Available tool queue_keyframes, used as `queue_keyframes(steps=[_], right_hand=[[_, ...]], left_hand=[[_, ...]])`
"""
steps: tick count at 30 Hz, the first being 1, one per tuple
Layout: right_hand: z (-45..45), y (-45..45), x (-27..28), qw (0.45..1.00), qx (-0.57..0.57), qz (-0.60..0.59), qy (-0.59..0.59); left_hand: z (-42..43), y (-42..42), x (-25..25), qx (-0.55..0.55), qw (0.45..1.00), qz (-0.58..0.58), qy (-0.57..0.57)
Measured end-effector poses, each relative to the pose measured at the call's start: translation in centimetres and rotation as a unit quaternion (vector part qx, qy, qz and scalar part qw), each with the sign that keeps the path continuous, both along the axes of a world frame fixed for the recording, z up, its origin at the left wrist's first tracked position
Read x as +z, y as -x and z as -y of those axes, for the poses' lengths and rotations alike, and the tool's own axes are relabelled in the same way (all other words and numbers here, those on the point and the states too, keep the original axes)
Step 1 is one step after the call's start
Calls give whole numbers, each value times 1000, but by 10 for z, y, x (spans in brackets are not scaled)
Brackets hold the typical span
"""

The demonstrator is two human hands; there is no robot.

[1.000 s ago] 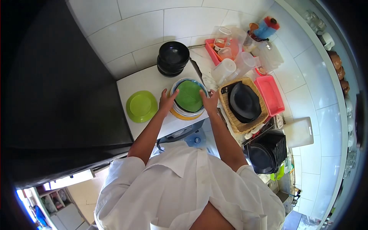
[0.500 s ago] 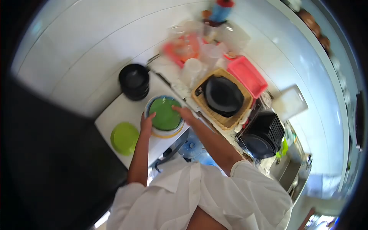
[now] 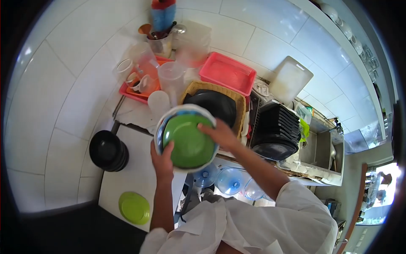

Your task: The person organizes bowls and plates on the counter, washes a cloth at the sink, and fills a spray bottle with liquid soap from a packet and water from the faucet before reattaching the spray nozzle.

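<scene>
Plate stack (image 3: 189, 142) sits gripped between left hand (image 3: 162, 163) and right hand (image 3: 222, 135), thumbs over the top, right by the wicker basket (image 3: 241, 106). Shiny green one uppermost, blue and white rims underneath.

my green dish (image 3: 190, 146) smooth w/ soft gloss, plas. look, pink tray (image 3: 228, 73) 1 o'clk shiny plas., basket (image 3: 241, 109) approx 1:30 rough woven wicker-look, bottles (image 3: 229, 181) 5 o'clk clear glossy plas., sink (image 3: 311, 146) approx 3 o'clk dull metal, my shirt (image 3: 258, 220) 6 o'clk matt cloth
</scene>
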State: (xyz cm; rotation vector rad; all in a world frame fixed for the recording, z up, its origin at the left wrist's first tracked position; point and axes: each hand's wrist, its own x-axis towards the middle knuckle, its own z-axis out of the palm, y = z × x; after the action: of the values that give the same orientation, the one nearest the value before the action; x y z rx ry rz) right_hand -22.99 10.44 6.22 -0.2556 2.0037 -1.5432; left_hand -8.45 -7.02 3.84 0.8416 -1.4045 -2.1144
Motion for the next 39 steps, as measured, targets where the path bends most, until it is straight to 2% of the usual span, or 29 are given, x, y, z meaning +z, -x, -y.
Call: queue_keyframes(steps=[2, 4, 6, 9, 11, 13, 14, 16, 18, 20, 22, 24, 26, 28, 32, 33, 35, 39], right_hand=[[-16, 47, 38, 997, -55, -44, -13], [-36, 112, 46, 993, -61, -88, 45], [-62, 181, 59, 994, -40, -100, -12], [-87, 262, 55, 984, -93, -155, -6], [-105, 308, 38, 978, -83, -191, -6], [-114, 338, 27, 973, -71, -218, -6], [-118, 348, 19, 967, -72, -242, -8], [-129, 366, -8, 963, -79, -259, -9], [-135, 384, -32, 957, -79, -280, -8], [-140, 394, -51, 956, -93, -277, -12], [-145, 403, -65, 957, -103, -270, -20], [-147, 412, -71, 965, -65, -254, -16], [-148, 407, -79, 965, -68, -252, -20], [-147, 406, -89, 953, -81, -287, -52], [-138, 402, -94, 946, -93, -308, -45], [-137, 400, -96, 946, -94, -306, -49], [-130, 400, -92, 927, -107, -347, -91], [-113, 390, -103, 883, -157, -431, -97]], left_hand=[[-5, 67, 18, -69, 995, -62, 30], [-18, 140, 30, -92, 989, -107, 50], [-26, 214, 28, -119, 980, -129, 89], [-48, 309, 18, -142, 964, -188, 123], [-58, 368, -2, -139, 953, -232, 137], [-60, 415, -25, -138, 924, -265, 240], [-59, 433, -34, -139, 924, -263, 241], [-57, 458, -51, -193, 897, -254, 305], [-56, 476, -66, -212, 892, -247, 313], [-61, 485, -78, -176, 859, -292, 381], [-61, 498, -99, -189, 864, -289, 367], [-58, 501, -111, -135, 812, -288, 490], [-55, 500, -111, -148, 811, -282, 490], [-47, 505, -114, -172, 780, -311, 516], [-34, 516, -122, -212, 791, -286, 497], [-29, 517, -119, -207, 769, -274, 539], [-19, 519, -105, -212, 734, -242, 598], [-3, 522, -90, -241, 728, -227, 600]])
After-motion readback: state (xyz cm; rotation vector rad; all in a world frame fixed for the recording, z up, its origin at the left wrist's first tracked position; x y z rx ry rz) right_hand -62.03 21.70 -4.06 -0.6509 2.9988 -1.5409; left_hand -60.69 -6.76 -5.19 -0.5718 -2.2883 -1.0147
